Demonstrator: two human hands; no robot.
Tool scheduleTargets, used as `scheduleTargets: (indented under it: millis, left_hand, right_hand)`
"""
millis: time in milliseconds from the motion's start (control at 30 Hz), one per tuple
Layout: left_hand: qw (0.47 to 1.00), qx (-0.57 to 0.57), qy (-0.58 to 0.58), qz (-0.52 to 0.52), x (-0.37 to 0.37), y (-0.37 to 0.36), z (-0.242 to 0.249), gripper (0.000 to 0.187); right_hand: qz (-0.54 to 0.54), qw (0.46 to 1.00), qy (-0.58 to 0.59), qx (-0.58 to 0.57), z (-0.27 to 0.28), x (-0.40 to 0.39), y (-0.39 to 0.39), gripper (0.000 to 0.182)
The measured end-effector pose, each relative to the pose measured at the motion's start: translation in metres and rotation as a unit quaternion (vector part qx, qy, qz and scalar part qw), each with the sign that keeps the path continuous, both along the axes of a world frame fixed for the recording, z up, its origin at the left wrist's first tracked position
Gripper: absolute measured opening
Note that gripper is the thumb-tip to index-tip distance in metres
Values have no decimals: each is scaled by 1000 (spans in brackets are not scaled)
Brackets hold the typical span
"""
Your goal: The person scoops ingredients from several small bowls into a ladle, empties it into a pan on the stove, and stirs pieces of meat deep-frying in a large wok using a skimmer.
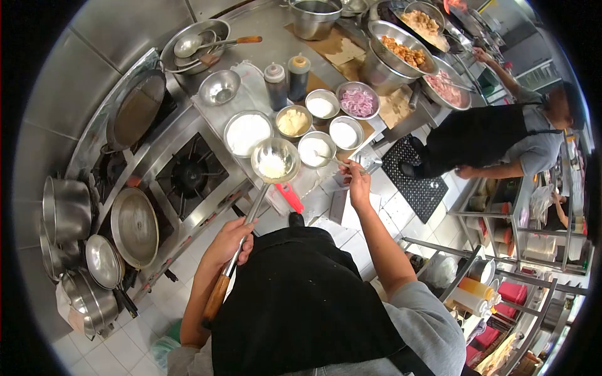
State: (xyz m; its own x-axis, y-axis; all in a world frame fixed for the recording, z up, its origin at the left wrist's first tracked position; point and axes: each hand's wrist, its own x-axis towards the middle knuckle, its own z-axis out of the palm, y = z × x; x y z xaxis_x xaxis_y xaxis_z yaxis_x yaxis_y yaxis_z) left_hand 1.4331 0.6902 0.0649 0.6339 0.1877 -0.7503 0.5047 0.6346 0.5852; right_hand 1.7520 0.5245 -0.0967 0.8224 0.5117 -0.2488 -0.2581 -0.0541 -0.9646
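Since the ladle point(274, 161) already has a small heap of white powder sitting in its bowl, I'd say the seasoning run is partly done, though how many of the bowls have been visited is anyone's guess from this view. The left hand point(231, 243) is wrapped tight around the ladle's long metal shaft, just above the wooden grip, and the ladle bowl hangs out well ahead of that hand, over the front edge of the steel counter point(251, 94) and right up against the cluster of ingredient bowls. The right hand point(357, 182) is pinched closed on a small spoon point(331, 160) whose tip sits in the white powder bowl point(316, 149) just right of the ladle, so it looks like another scoop is being picked up, not yet tipped in. Around that there's a big bowl of white powder point(248, 133), a bowl of pale yellowish paste point(293, 121), two more white ones point(322, 104) point(345, 132) and a bowl of sliced red onion point(357, 101), plus two squeeze bottles point(287, 78) behind. The burner point(189, 175) to the left has nothing on it and a wok point(135, 227) sits beside it, so as far as I can judge the cooking part is all still to come. Another person in a black apron point(483, 135) is working further down the line.
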Motion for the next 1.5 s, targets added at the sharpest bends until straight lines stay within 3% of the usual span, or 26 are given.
scheduleTargets:
  millis: [100,200,300,400,500,600,700,800,900,1033,1233,1433,1500]
  left_hand:
    - [1000,14,0,-14,3,0,2,37]
    - [1000,16,0,-20,4,1,4,37]
    - [1000,16,5,-13,4,0,10,36]
    - [1000,15,2,-7,2,0,9,36]
    - [1000,21,2,-1,-2,-2,6,37]
    - [1000,12,19,10,-6,-3,9,37]
    - [1000,-2,9,21,-16,-4,8,28]
    - [999,-2,4,35,-20,-5,5,28]
    - [999,6,5,52,-19,-6,5,33]
    - [999,1,5,42,-15,-1,4,32]
    - [1000,8,-5,14,-6,8,0,31]
    - [1000,7,-12,13,8,11,2,31]
    - [1000,5,-19,10,12,11,2,31]
  right_hand:
    - [-20,1000,2,2,8,-2,-1,32]
    - [48,952,-290,-85,32,-5,-6,28]
    - [102,894,-428,-80,52,-6,-4,24]
    - [58,948,-307,-51,70,-4,19,21]
    - [86,945,-313,-22,60,5,65,19]
    - [141,869,-471,-51,41,19,100,19]
    - [166,852,-492,-58,22,18,117,19]
    - [131,917,-372,-57,2,12,123,25]
    - [93,983,-154,-41,-3,18,119,32]
    - [55,998,0,13,6,27,103,33]
    - [29,995,57,73,30,35,81,32]
    - [77,991,50,98,69,24,63,33]
    - [94,984,-139,50,89,11,56,33]
